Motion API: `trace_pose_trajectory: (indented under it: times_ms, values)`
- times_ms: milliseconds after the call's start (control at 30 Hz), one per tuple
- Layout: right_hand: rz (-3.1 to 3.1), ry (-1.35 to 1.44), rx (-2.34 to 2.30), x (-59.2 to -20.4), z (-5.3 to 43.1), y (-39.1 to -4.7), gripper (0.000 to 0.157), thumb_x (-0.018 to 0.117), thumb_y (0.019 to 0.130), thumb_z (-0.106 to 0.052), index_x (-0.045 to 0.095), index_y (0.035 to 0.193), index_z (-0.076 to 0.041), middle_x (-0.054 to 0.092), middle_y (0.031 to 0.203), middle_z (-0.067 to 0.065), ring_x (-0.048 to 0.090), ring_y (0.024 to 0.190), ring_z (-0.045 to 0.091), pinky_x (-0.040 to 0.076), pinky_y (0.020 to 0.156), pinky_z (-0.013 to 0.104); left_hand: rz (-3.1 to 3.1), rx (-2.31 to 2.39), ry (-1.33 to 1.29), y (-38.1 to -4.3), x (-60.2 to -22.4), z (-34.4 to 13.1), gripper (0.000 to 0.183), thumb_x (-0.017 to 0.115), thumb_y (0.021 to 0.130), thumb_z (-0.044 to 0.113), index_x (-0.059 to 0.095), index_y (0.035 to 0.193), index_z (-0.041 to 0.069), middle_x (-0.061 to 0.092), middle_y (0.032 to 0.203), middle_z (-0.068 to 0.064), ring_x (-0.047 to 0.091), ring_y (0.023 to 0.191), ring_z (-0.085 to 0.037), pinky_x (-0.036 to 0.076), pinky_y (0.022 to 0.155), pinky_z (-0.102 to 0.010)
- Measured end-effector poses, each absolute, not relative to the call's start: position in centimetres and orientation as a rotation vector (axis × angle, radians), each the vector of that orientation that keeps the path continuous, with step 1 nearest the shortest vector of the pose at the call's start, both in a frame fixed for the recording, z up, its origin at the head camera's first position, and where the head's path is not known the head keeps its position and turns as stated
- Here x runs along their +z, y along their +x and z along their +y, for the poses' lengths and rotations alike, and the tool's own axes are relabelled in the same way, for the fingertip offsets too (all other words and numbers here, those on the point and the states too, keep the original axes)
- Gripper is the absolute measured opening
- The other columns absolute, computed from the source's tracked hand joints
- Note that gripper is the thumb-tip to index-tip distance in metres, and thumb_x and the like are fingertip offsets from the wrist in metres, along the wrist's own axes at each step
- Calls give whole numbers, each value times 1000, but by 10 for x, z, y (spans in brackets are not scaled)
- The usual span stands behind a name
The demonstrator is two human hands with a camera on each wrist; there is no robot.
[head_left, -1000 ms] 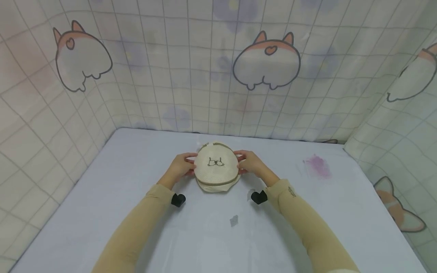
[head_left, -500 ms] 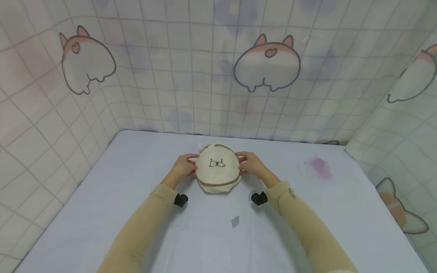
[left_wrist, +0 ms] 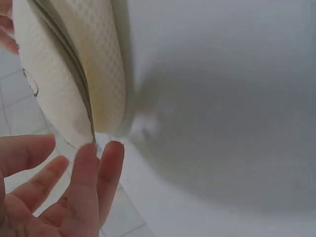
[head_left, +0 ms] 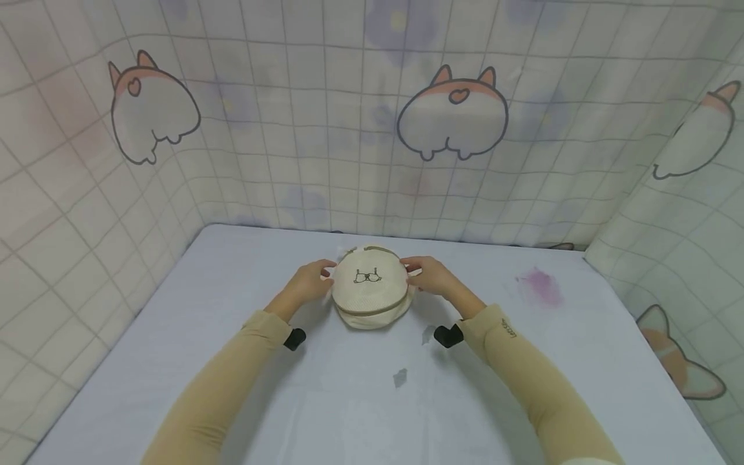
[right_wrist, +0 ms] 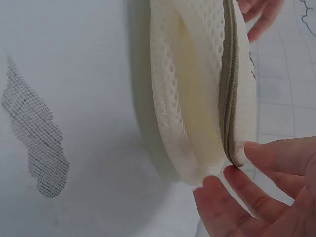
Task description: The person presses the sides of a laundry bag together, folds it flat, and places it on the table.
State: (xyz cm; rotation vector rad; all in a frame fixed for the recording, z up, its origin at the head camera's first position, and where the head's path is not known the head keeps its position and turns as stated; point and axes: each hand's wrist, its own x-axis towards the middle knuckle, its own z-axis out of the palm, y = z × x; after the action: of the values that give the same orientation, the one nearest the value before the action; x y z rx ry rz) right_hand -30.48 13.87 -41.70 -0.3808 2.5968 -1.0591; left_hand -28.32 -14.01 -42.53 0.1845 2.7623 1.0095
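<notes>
A screened-off nook is formed here by pale cloth (head_left: 314,129), hung at the left, far and right sides and printed with grid lines, corgis (head_left: 453,119) and purple flowers (head_left: 402,26). The bench (head_left: 325,413) is covered in white and marked by a pink stain (head_left: 542,286) at right. Whether a home or a studio is housed behind cannot be told.
</notes>
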Motion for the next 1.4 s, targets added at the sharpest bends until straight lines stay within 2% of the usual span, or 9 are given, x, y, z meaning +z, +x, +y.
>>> trace_pose_trajectory:
  times_ms: [167,333,600,700,867,967,1200,1400]
  values:
    - [2732,-469,-929,-415,138,-298,47,57,91,-14,47,137,-11,49,133,13,52,114,31,46,89,44,2900,939,312,-284,-431,-140,44,51,95,16,43,138,8,48,132,-18,47,118,-34,39,96,-47]
    - [2882,-556,-770,-414,135,-290,44,57,92,-17,49,135,-11,48,135,11,48,119,31,42,94,45,3048,899,510,-280,-427,-135,45,50,97,19,40,140,10,34,143,-14,32,131,-31,27,106,-45]
    - [3060,-715,-648,-414,127,-279,42,58,92,-19,51,133,-12,47,136,7,44,124,26,39,98,43,3145,767,714,-275,-425,-129,44,45,99,21,39,141,12,32,146,-11,28,134,-30,25,107,-46]
    - [3100,-818,-635,-416,125,-279,45,58,93,-19,48,136,-11,43,140,6,41,126,26,38,100,42,3162,647,726,-273,-426,-126,47,44,99,26,35,143,11,31,147,-11,24,135,-32,25,105,-51]
    - [3141,-1102,-479,-423,119,-281,53,54,95,-25,37,142,-9,30,147,10,34,130,33,32,103,43,3149,444,740,-271,-430,-120,54,39,100,36,27,147,12,24,151,-8,16,138,-33,24,101,-61]
    - [3137,-1200,-427,-426,115,-282,54,52,96,-28,36,143,-7,30,147,14,31,130,39,28,105,47,3145,392,748,-272,-433,-117,57,38,100,38,24,148,12,17,153,-7,13,138,-33,24,100,-63]
    - [3073,-1078,-335,-432,108,-282,57,40,99,-38,28,146,-9,21,151,12,18,135,42,22,105,55,3089,352,704,-274,-437,-113,61,34,99,45,15,150,16,0,155,-5,1,139,-32,16,102,-64]
    - [3024,-1023,-211,-439,99,-287,76,31,94,-59,16,149,-8,10,154,11,4,138,38,15,105,59,3004,338,688,-275,-440,-107,74,35,94,57,13,150,15,-2,155,-7,0,139,-34,14,101,-66]
